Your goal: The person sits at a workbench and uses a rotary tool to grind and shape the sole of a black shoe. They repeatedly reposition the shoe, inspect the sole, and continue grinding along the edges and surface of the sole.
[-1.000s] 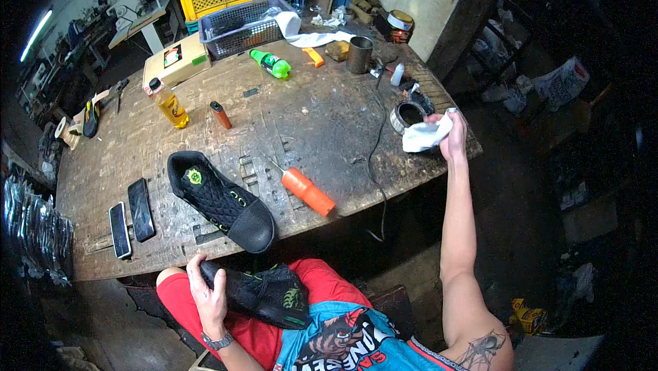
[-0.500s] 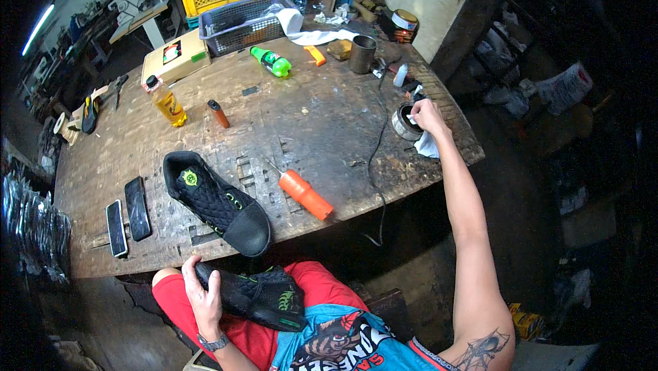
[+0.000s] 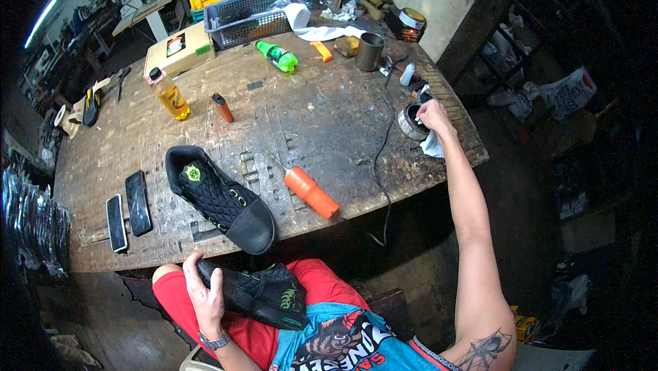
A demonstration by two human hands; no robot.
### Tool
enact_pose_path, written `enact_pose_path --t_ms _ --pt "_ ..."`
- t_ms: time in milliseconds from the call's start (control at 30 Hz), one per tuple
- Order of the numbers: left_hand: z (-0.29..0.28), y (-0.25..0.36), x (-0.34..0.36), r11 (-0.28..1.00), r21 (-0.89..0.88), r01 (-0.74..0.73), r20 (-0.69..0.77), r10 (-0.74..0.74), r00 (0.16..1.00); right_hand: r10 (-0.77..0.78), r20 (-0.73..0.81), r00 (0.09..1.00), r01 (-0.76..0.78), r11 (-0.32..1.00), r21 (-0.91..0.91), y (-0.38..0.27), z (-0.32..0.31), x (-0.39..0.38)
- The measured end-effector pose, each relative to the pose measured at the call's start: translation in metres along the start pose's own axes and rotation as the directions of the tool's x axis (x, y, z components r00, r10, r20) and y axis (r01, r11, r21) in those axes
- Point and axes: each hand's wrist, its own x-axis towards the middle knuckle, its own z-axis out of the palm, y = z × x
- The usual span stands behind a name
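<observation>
My left hand [image 3: 208, 297] is wrapped round the toe end of a black shoe [image 3: 271, 297] with green trim, which lies on my lap against my red shorts. Far out to the right, my right hand [image 3: 436, 119] is closed on a white cloth [image 3: 432, 145] that hangs down beside an open round tin [image 3: 408, 126]. The fingertips are at the mouth of this tin, and its inside looks dark. A matching black shoe [image 3: 223, 200] stands on the table's near side. Beside it lies an orange-handled awl [image 3: 310, 191] with a thin metal shaft.
On the wooden table [image 3: 315, 110] are two phones [image 3: 138, 203], a lighter [image 3: 223, 108], an amber bottle [image 3: 170, 97], a green bottle [image 3: 276, 56], a metal cup [image 3: 370, 52] and a small white bottle [image 3: 408, 73]. A black cord [image 3: 379, 172] hangs over the front edge. A basket [image 3: 250, 18] stands at the back.
The view has shifted slightly. My right hand stays at the tin with the cloth, its fingers a little nearer the opening; my left hand still holds the shoe on my lap.
</observation>
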Motion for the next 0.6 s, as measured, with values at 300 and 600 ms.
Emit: enact_pose_path --t_ms 300,600 --pt "0.001 0.012 0.004 0.996 -0.001 0.093 -0.013 -0.093 0.996 -0.241 -0.051 0.969 0.245 0.966 0.085 0.024 -0.003 0.009" --pt "0.014 -0.007 0.003 0.99 0.075 -0.119 -0.055 0.123 0.991 -0.657 -0.091 0.749 0.663 0.742 0.102 0.09 -0.003 0.074"
